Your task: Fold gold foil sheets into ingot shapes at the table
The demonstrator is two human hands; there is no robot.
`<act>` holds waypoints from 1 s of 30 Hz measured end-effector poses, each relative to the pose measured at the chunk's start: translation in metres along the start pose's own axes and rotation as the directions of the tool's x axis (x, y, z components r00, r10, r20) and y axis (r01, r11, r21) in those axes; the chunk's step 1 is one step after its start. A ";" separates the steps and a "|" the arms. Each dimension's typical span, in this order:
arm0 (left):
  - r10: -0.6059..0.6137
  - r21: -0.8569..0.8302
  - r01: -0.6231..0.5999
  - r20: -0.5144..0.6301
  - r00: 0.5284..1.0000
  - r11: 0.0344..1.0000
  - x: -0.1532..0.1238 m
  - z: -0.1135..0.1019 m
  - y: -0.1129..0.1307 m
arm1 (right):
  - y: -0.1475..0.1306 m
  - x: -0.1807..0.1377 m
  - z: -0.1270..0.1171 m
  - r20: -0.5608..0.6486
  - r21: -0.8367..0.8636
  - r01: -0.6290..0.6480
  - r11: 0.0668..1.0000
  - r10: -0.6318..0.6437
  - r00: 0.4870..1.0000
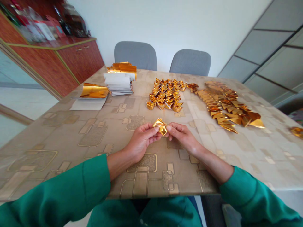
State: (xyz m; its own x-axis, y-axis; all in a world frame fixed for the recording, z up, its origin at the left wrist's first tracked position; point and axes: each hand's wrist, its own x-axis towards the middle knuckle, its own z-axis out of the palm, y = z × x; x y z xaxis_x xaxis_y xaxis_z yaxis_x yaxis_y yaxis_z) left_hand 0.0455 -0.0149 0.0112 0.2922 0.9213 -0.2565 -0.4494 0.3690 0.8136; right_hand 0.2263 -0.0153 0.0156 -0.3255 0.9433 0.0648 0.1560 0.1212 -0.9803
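Note:
A small folded piece of gold foil paper (160,125) is held between both hands above the near middle of the table. My left hand (144,137) pinches its left side with thumb and fingers. On its right side, the thumb and fingers of my right hand (180,134) are closed. Just beyond the hands, several finished-looking gold paper ingots (165,94) stand in tight rows. Flatter folded gold paper pieces (227,108) lie overlapping in long rows to the right.
A stack of paper sheets (118,82) with gold foil sheets (124,67) on top stands at the back left. Beside it lies a curled gold sheet (94,91) on white paper. Two grey chairs (135,55) are behind the patterned table (94,167). One gold piece (297,131) sits at the far right.

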 end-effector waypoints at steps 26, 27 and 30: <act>0.041 0.236 -0.063 0.096 0.995 0.970 -0.005 0.001 0.002 | -0.005 -0.004 0.003 -0.106 -0.058 0.162 0.985 -0.167 0.980; 0.049 0.231 -0.070 0.093 0.994 0.970 -0.006 0.002 0.002 | -0.005 -0.004 0.004 -0.115 -0.053 0.159 0.986 -0.165 0.980; 0.107 0.254 -0.126 0.086 0.990 0.959 -0.005 0.002 0.004 | -0.006 -0.004 0.005 -0.133 -0.028 0.145 0.989 -0.147 0.980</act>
State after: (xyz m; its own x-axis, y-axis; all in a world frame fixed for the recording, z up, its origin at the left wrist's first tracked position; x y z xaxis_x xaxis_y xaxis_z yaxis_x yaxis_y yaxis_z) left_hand 0.0439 -0.0182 0.0173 0.3141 0.9416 -0.1216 -0.2531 0.2065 0.9451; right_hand 0.2216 -0.0214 0.0198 -0.2178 0.9478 0.2327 0.1334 0.2651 -0.9549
